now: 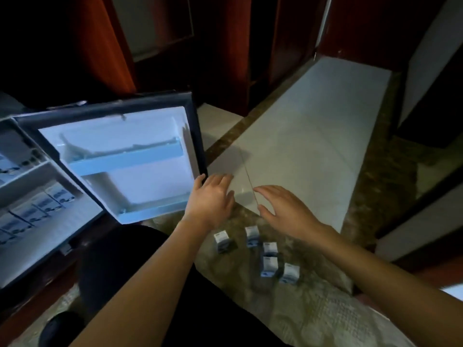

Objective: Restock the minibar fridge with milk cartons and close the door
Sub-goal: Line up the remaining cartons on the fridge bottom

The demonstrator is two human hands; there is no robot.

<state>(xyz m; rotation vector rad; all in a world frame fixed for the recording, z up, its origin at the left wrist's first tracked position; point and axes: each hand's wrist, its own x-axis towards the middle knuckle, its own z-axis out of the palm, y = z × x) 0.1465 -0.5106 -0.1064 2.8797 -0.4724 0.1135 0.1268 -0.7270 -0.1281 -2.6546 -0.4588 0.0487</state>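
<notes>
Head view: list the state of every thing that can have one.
Fridge door: open wide.
Cartons inside fridge: lined up in a row on a shelf.
Floor cartons: five, upright, not yet stocked.
Left hand: open, at the door's edge.
Right hand: open, holding nothing.

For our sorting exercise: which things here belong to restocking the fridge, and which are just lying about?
Job: fridge, door, floor cartons, shelved cartons, left hand, right hand.
Lying about: tiled floor, wood panels, cloth.
</notes>
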